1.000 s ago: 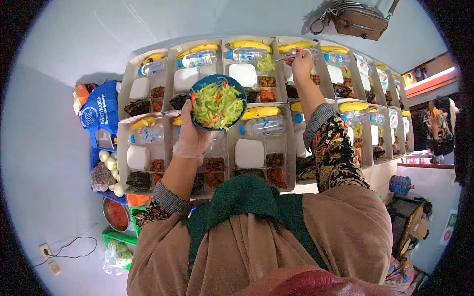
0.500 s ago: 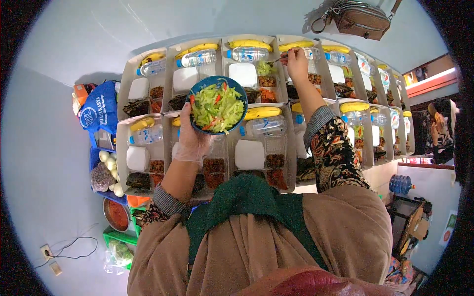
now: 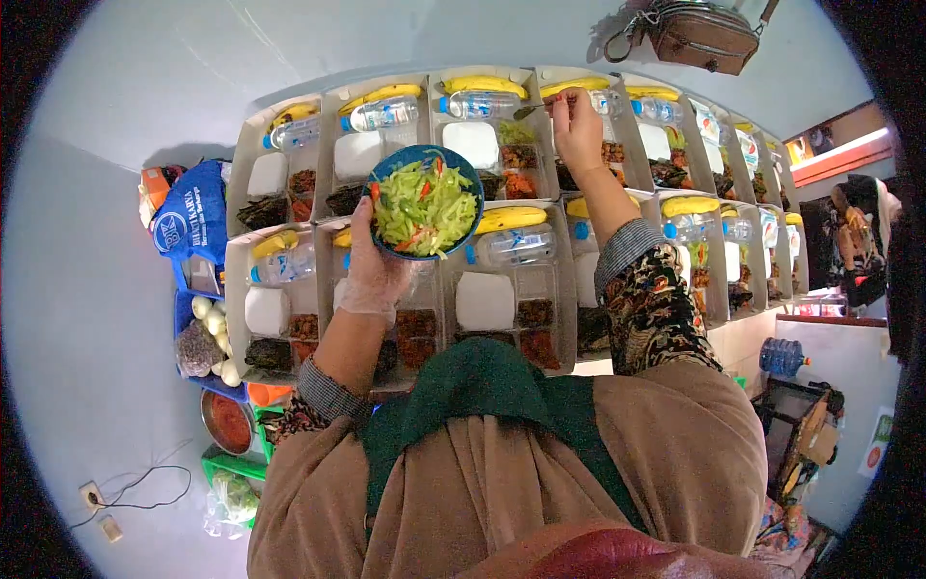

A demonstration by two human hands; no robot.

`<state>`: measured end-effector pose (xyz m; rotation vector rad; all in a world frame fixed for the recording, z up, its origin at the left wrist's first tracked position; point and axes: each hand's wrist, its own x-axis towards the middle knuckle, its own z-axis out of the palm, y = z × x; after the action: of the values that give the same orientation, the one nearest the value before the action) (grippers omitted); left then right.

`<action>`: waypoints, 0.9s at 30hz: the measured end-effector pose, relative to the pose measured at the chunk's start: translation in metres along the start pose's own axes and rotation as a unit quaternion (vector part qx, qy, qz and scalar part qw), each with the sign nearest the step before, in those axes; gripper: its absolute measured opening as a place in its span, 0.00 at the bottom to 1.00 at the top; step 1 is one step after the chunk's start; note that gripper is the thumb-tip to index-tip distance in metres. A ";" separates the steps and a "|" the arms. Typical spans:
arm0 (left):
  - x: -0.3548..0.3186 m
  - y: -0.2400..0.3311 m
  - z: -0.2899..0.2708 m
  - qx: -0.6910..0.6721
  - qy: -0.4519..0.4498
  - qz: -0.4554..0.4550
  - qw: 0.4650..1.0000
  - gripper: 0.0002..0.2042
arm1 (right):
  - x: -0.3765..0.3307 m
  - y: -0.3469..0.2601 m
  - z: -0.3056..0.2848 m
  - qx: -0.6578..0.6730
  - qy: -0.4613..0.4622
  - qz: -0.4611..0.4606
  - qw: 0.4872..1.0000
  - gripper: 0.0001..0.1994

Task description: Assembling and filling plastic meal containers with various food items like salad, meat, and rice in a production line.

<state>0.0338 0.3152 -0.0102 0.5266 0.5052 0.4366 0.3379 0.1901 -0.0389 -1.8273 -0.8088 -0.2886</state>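
Observation:
My left hand (image 3: 378, 265), in a clear plastic glove, is closed on the rim and side of a blue bowl (image 3: 479, 214). Shredded green vegetables with red bits (image 3: 424, 203) fill the bowl. Farther off to the right, my bare right hand (image 3: 577, 130) pinches a spoon (image 3: 527, 111) whose dark end points left. The spoon is over the edge between two back-row meal boxes. Under it, one box holds a banana (image 3: 482, 84), a water bottle (image 3: 479, 103), a white packet (image 3: 471, 145) and a small portion of green vegetables (image 3: 515, 130).
Two rows of open meal boxes (image 3: 241, 159) cover the table. Left of them are a blue bag (image 3: 193, 207), a blue crate (image 3: 183, 309) with pale round vegetables and a pan of red sauce (image 3: 229, 422). A brown bag (image 3: 709, 39) hangs at the far wall.
My right hand has turned and lowered slightly, and the spoon now shows pointing left from its fingers. The bowl in my left hand has hardly moved.

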 end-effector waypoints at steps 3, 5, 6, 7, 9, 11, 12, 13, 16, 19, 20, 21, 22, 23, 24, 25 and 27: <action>-0.003 0.001 0.002 -0.010 -0.012 -0.019 1.000 0.29 | -0.002 -0.004 0.006 -0.006 -0.012 -0.007 1.000 0.08; -0.004 0.001 0.006 -0.021 -0.019 -0.029 0.999 0.28 | -0.004 -0.001 0.008 0.007 -0.023 0.001 1.000 0.07; -0.005 0.002 0.006 -0.033 -0.024 -0.036 0.999 0.28 | -0.005 -0.001 0.010 -0.023 -0.049 -0.011 0.998 0.07; -0.004 0.002 0.006 -0.033 -0.024 -0.036 0.999 0.28 | -0.006 -0.001 0.011 -0.053 -0.075 -0.022 0.996 0.07; -0.003 0.001 0.006 -0.026 -0.024 -0.017 0.999 0.28 | -0.004 0.000 0.007 -0.049 -0.073 -0.011 0.996 0.07; -0.003 0.003 0.008 -0.027 -0.016 -0.019 0.999 0.28 | -0.001 0.001 0.002 -0.046 -0.071 0.000 0.996 0.07; -0.005 0.004 0.009 -0.028 -0.006 -0.021 0.999 0.28 | 0.001 -0.002 -0.002 0.009 -0.047 -0.001 0.999 0.07; -0.007 0.006 0.010 -0.029 -0.004 -0.021 0.999 0.28 | 0.003 -0.006 -0.006 0.064 -0.023 -0.003 0.998 0.07; -0.007 0.009 0.016 -0.035 -0.005 -0.036 0.999 0.27 | 0.000 -0.005 -0.009 -0.009 -0.069 -0.003 0.998 0.07; -0.001 0.005 0.021 -0.059 -0.037 -0.045 0.997 0.27 | -0.004 0.013 -0.006 -0.021 -0.082 -0.001 0.996 0.10; 0.006 -0.001 0.021 -0.038 -0.066 -0.043 0.996 0.26 | -0.005 0.022 -0.009 -0.023 -0.082 0.014 0.996 0.11; 0.010 -0.002 0.020 -0.017 -0.089 -0.037 0.995 0.26 | -0.003 0.018 -0.010 -0.018 -0.088 0.012 0.996 0.11; 0.008 0.001 0.021 -0.013 -0.125 -0.044 0.991 0.25 | 0.000 0.003 -0.016 0.010 -0.019 0.031 0.999 0.09; 0.010 -0.001 0.021 -0.013 -0.119 -0.038 0.992 0.25 | 0.002 -0.012 -0.020 0.038 0.049 0.051 0.997 0.08; 0.014 -0.003 0.022 -0.031 -0.089 -0.053 0.994 0.25 | 0.005 -0.030 -0.029 0.041 0.047 0.050 0.997 0.08; 0.017 -0.005 0.024 -0.049 -0.061 -0.070 0.994 0.25 | 0.008 -0.050 -0.038 0.181 0.090 0.075 0.976 0.09; 0.018 -0.008 0.028 -0.032 -0.073 -0.082 0.993 0.24 | 0.007 -0.081 -0.052 0.315 0.133 0.099 0.935 0.11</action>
<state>0.0655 0.3081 0.0005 0.4485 0.3887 0.2543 0.2996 0.1630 0.0450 -1.2163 -0.4484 -0.1188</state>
